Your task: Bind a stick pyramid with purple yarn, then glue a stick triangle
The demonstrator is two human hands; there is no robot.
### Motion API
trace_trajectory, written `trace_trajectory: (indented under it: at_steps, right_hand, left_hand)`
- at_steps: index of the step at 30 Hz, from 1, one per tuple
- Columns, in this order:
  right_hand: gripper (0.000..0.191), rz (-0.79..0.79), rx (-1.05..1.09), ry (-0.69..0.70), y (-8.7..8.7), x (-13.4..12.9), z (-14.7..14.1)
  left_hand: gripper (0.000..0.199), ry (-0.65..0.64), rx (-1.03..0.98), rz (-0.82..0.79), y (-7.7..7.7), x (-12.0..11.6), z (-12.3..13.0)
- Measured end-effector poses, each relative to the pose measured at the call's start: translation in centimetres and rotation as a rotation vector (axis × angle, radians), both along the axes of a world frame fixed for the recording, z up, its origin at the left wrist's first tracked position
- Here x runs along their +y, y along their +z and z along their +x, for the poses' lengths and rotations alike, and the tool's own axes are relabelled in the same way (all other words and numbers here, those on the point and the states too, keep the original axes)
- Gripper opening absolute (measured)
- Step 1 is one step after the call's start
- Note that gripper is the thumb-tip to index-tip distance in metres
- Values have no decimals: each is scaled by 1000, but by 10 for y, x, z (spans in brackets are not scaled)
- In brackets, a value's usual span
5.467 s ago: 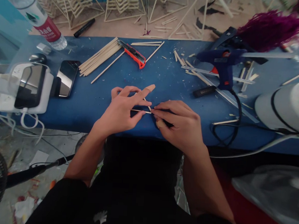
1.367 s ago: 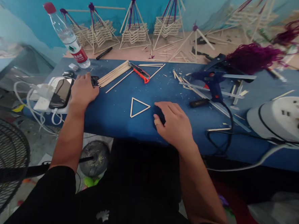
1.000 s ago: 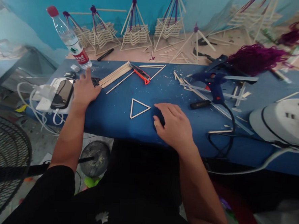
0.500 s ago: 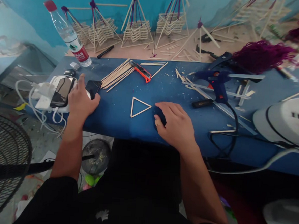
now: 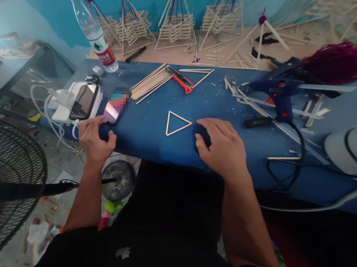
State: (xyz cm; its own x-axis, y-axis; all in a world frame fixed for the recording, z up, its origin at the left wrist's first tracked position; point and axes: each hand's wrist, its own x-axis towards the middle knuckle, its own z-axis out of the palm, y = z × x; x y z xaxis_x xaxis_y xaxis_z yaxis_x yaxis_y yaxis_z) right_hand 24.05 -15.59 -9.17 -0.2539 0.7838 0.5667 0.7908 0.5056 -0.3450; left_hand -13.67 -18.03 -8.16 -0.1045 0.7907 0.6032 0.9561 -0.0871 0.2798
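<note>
My left hand [image 5: 95, 138] is open at the table's front left edge, its fingertips by the lower end of a phone [image 5: 112, 111] whose screen is lit. Whether a fingertip touches the phone I cannot tell. Flat on the blue table lies a small triangle of thin wooden sticks [image 5: 178, 129]. Just right of its tip rests my right hand [image 5: 221, 146], empty, thumb and fingers apart. Beyond the triangle are a bundle of wooden sticks [image 5: 151, 83] and an orange utility knife [image 5: 181, 80] at the bundle's right end.
A blue glue gun [image 5: 280, 97] with its cord lies right, near purple yarn [image 5: 340, 65]. Stick structures [image 5: 175, 28] line the wall. A water bottle [image 5: 106, 54] and a power strip with a second phone [image 5: 84, 101] stand left. A fan [image 5: 8, 195] is at lower left.
My left hand has drawn back toward the table edge, and the phone beside it has lit up. My right hand and the triangle keep their places while the view has shifted.
</note>
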Motion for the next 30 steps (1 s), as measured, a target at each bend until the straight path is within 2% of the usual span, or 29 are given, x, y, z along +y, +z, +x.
trace_trajectory:
  at_steps: [4,8,10,13,16,19,26,30]
  right_hand:
    - [35,19,-6,-6,0,0,-1]
    - [35,23,-11,-12,0,1,-1]
    - [35,23,-12,-7,0,1,-1]
    - [35,12,-16,0,0,1,0]
    - [35,13,-19,0,0,1,0]
    - [34,11,-22,3,1,0,1]
    - [34,20,-22,2,1,0,0]
    - [33,17,-32,-2,2,0,0]
  left_hand:
    - [54,-12,16,-95,12,14,6]
    - [66,-7,93,-237,29,41,20]
    - [72,-47,116,-292,40,53,28]
    - [76,-117,86,-249,56,62,35]
    - [76,-131,42,-173,66,62,33]
    - [75,-126,46,-177,65,56,25]
    - [75,-76,135,-239,44,40,6]
    - [71,-73,145,-307,41,33,4]
